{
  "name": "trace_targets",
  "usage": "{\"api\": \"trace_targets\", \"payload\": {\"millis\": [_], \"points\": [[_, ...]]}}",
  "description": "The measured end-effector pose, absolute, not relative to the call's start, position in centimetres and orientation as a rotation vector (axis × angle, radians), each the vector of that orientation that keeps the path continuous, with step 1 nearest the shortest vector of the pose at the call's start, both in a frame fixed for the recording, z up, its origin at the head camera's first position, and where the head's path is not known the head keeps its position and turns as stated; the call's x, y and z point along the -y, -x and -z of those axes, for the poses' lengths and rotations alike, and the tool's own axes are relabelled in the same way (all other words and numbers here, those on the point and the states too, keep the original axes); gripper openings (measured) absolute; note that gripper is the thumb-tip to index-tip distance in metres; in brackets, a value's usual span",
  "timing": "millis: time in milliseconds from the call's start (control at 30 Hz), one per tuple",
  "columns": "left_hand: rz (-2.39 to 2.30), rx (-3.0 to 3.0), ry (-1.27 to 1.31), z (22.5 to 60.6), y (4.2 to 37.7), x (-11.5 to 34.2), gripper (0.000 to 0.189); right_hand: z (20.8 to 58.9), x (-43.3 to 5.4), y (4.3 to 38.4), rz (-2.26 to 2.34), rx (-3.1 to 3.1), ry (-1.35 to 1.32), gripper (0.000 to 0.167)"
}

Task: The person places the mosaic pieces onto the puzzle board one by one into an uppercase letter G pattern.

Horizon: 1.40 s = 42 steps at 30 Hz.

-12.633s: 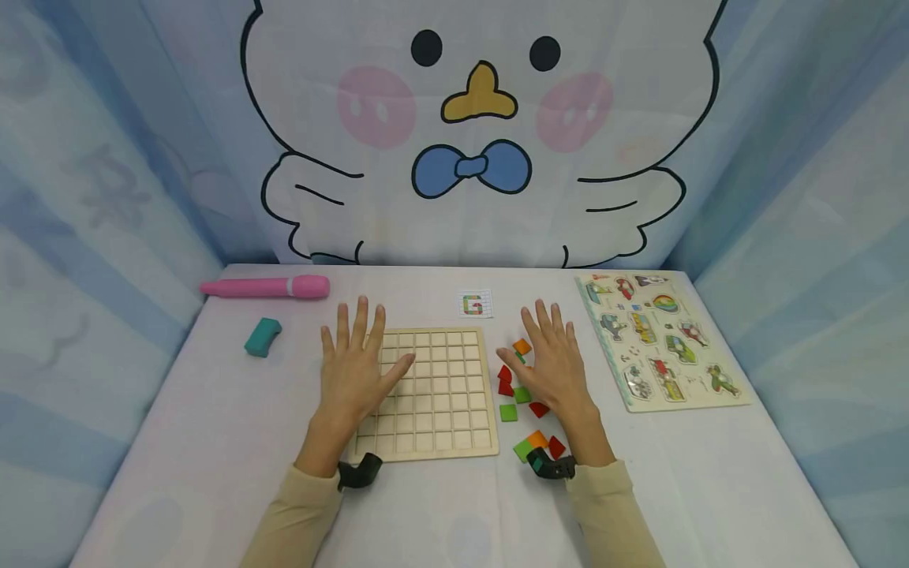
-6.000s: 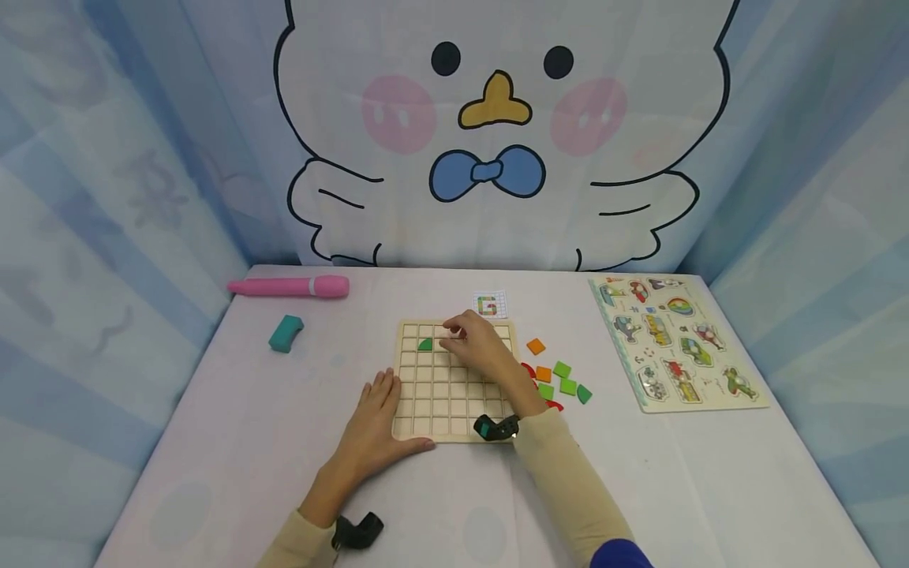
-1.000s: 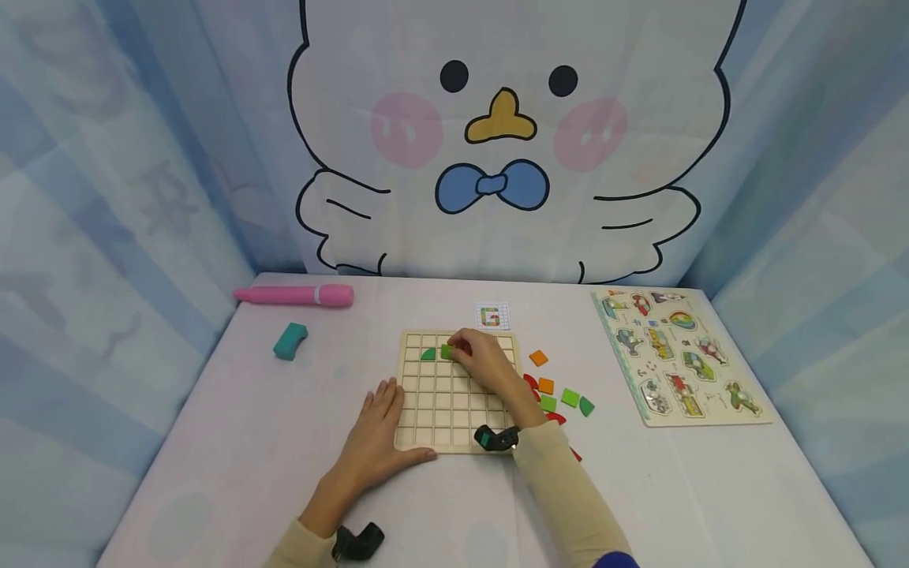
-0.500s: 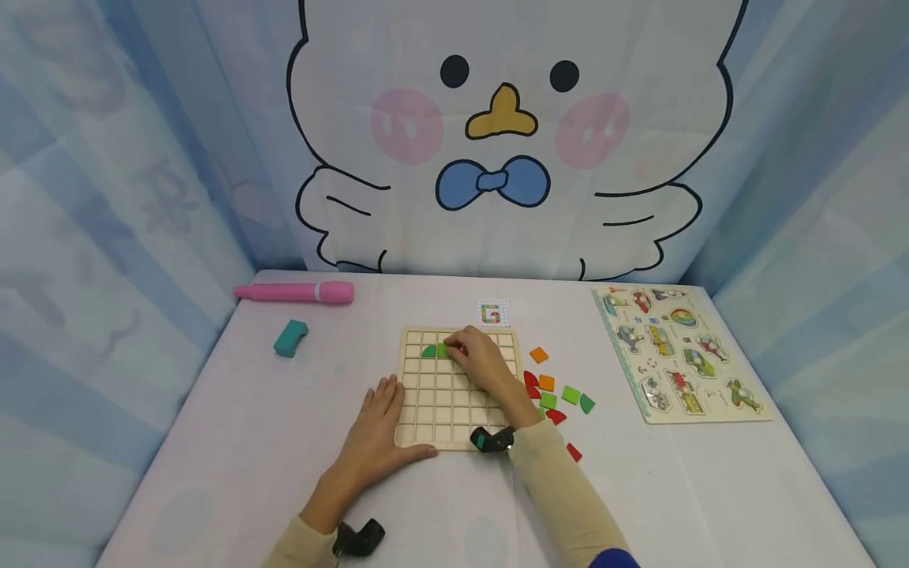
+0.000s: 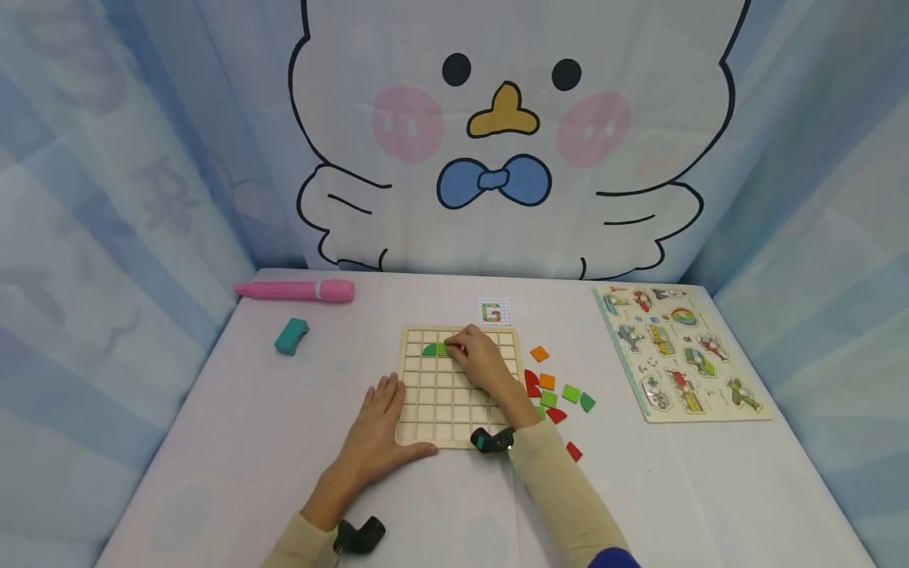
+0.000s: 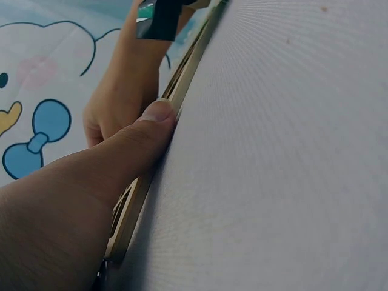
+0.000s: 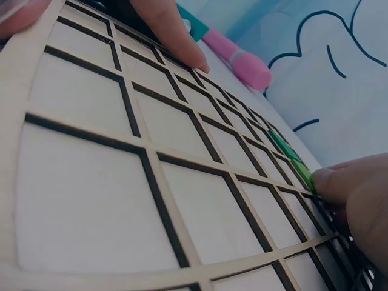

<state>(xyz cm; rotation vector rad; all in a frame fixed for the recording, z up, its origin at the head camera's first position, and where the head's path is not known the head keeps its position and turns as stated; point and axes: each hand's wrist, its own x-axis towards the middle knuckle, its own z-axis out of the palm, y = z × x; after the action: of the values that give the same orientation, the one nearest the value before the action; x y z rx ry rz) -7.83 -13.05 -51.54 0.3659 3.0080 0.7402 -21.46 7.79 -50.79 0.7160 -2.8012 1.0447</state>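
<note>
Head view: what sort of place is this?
Probably a small play or filming booth: cartoon-printed curtains hang behind and beside a white-topped table, which bears a grid board, coloured tiles and a picture puzzle.

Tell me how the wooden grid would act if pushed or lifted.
The grid looks thin and wooden, so probably stiff and light. Lying flat, it would likely slide rather than roll. The curved green piece on it shows no fastening, so might slip off if tilted.
</note>
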Motion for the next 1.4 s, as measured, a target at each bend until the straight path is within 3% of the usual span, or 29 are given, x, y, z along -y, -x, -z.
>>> {"api": "trace_targets", "payload": {"millis": [467, 933, 1400], "points": [[-0.732, -3.008, -0.375, 51.6, 7.8, 13.0, 0.12, 51.0, -8.5, 20.6, -1.116, 2.839, -0.66, 0.031], [-0.729, -3.01, -0.369, 52.1, 7.7, 13.0, 0.121, 50.5, -9.4, 19.4, -1.19, 2.763, -0.657, 0.03], [-0.748, -3.023, -0.369, 51.9, 7.9, 13.0, 0.121, 48.6, -12.6, 20.3, -1.211, 2.739, -0.521, 0.042]]}}
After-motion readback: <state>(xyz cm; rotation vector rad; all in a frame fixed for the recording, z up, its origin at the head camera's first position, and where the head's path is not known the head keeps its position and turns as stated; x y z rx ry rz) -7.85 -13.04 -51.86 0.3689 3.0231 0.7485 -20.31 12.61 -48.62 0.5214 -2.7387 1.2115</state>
